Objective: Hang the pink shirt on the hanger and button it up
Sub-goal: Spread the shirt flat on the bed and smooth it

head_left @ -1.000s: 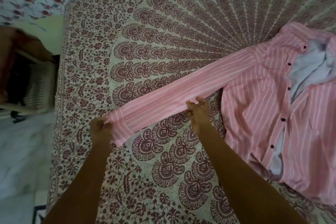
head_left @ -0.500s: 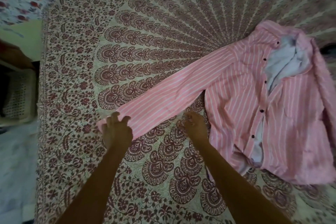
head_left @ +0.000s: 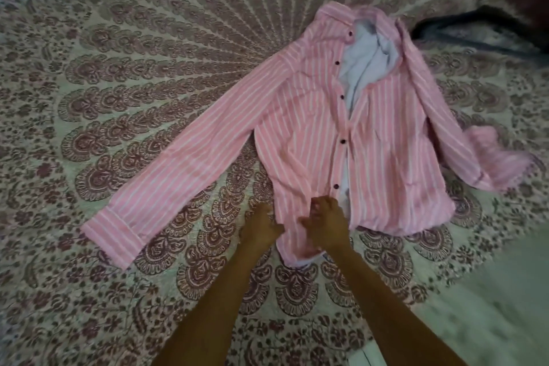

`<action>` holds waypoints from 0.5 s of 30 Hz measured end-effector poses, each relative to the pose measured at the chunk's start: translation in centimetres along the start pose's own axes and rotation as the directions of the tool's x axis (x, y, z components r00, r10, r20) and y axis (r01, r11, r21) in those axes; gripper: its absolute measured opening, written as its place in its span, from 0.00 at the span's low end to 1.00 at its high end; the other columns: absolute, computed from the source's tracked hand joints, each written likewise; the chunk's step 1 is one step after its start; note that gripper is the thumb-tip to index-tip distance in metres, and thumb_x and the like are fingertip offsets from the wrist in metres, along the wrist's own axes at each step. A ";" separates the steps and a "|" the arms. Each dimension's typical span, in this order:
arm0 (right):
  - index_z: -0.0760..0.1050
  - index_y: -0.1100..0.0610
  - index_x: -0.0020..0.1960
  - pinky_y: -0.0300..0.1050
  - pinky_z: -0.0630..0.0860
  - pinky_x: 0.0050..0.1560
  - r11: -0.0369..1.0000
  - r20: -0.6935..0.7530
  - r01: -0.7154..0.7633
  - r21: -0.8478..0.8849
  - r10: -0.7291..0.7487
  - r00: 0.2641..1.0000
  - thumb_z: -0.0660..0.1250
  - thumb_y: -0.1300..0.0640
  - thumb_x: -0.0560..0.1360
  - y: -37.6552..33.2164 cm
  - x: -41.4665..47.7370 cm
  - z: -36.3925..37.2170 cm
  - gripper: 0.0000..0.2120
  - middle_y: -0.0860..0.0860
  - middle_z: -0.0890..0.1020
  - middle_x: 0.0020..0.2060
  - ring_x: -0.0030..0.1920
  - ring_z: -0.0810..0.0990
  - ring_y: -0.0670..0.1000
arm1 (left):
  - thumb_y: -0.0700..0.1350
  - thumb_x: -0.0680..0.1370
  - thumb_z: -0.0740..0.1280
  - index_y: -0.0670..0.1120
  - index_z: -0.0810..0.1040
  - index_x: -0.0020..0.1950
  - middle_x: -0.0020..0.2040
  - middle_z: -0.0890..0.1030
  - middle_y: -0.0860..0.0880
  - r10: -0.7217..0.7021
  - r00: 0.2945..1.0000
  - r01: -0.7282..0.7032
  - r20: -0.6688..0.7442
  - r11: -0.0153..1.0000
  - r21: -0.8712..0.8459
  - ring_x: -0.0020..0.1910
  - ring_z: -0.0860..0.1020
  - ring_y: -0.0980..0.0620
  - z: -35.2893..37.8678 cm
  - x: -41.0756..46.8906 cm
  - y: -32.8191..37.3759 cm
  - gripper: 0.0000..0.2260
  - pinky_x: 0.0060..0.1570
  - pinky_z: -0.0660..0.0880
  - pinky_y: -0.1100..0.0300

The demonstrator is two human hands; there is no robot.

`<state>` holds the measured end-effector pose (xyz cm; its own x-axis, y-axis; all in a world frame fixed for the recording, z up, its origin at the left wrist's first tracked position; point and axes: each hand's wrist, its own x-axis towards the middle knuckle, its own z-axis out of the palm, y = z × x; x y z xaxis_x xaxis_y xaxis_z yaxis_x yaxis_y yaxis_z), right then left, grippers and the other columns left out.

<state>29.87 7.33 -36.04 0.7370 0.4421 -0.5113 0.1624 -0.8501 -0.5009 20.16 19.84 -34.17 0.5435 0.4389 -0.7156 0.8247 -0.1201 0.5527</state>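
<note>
Both hands have left the sleeve (head_left: 184,163) and come to the pink shirt (head_left: 300,140) at its near hem. The right hand (head_left: 323,223) bunches fabric in curled fingers. The left hand (head_left: 261,226) touches the hem's edge; its grip is too blurred to tell. Open bedsheet (head_left: 118,68) surrounds the shirt, and a dark hanger (head_left: 478,13) lies beyond the collar.

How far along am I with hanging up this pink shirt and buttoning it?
Early. Done: the pink shirt lies face up on the bedspread, one sleeve spread flat. In hand: the left hand and right hand hold its lower hem. Left: the dark hanger lies apart beyond the collar, not inside the shirt, and the front gapes open.
</note>
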 end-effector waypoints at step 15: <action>0.73 0.51 0.39 0.38 0.68 0.34 0.974 0.002 0.118 0.193 -0.120 0.993 0.61 0.53 0.74 -0.3 -4.9 0.0 0.06 0.49 0.78 0.32 0.34 0.76 0.48 | 0.39 0.77 0.63 0.42 0.70 0.64 0.54 0.78 0.43 -0.164 0.987 0.112 -0.007 0.707 -0.698 0.45 0.78 0.47 -3.0 -3.8 -2.3 0.15 0.34 0.77 0.58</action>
<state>26.22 5.46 -33.38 0.7107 0.5418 -0.4487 0.1181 -0.7207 -0.6831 15.74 21.11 -31.46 0.4003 0.4585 -0.7935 0.5345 0.5865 0.6085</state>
